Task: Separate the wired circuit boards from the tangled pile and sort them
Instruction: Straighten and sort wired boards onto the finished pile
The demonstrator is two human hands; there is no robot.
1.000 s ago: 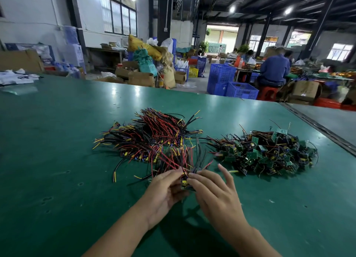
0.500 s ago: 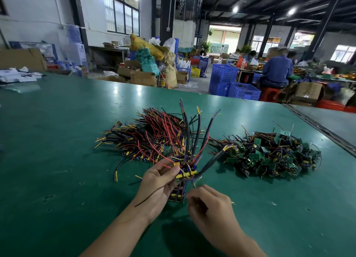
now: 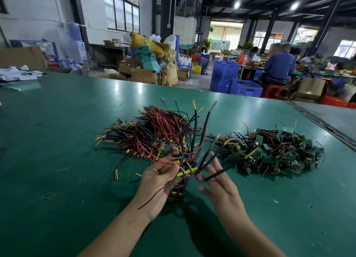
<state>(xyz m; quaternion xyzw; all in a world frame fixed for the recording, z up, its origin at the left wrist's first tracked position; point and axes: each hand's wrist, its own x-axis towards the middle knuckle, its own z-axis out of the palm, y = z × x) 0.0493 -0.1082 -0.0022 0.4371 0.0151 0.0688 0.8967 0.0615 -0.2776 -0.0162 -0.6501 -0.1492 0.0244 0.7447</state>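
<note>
The left hand (image 3: 159, 181) grips a bunch of wired boards (image 3: 185, 171) upright over the desk (image 3: 57, 141), just before the tangled pile (image 3: 150, 135), so the right hand (image 3: 221, 189), spread and empty, can comb its leads apart.

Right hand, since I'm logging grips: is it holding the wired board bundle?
No, the right hand has its fingers straight and spread; only the left hand grips the bundle.

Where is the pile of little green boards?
In the head view, the pile of green boards lies on the right side of the green table, just beyond the right hand and right of the tangled wire pile.
</note>
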